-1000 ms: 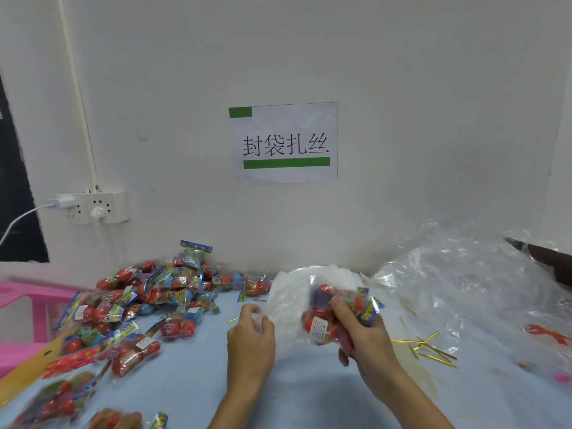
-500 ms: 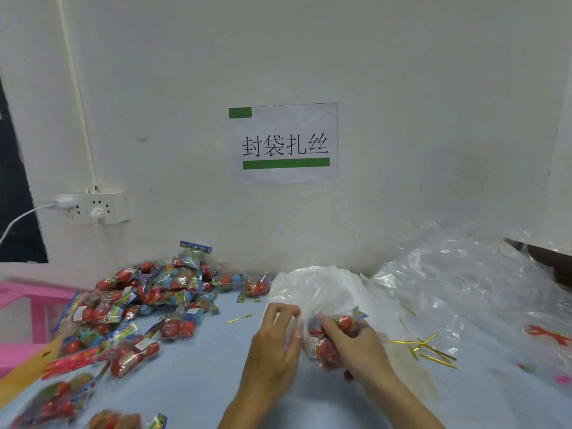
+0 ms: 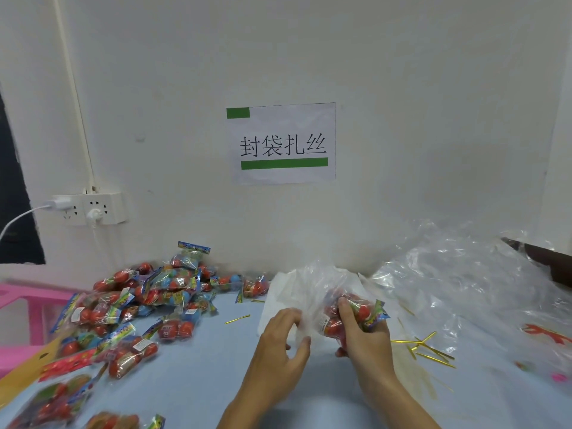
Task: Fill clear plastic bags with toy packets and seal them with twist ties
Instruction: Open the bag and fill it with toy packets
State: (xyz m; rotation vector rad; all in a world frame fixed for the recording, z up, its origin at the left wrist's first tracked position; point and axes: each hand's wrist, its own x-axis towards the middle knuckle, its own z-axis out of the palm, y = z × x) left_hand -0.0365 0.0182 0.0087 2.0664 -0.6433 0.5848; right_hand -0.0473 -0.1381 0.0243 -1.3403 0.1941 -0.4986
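My right hand (image 3: 363, 339) grips a toy packet (image 3: 353, 314) of red balls with a coloured header, inside or at the mouth of a clear plastic bag (image 3: 309, 289) held above the blue table. My left hand (image 3: 283, 345) pinches the bag's thin film just left of the packet, fingers curled. A big heap of toy packets (image 3: 148, 295) lies at the left. Gold twist ties (image 3: 430, 351) lie scattered to the right of my right hand, and one single gold tie (image 3: 236, 319) lies left of my left hand.
A mound of crumpled clear plastic bags (image 3: 464, 283) fills the right side. A pink stool (image 3: 21, 308) stands off the left edge. A wall socket (image 3: 89, 209) with a white cable and a paper sign (image 3: 283, 144) hang on the white wall behind.
My right hand has pushed the packet down from above the bag into it. My left hand shifted right to the bag's film and its fingers have spread a little.
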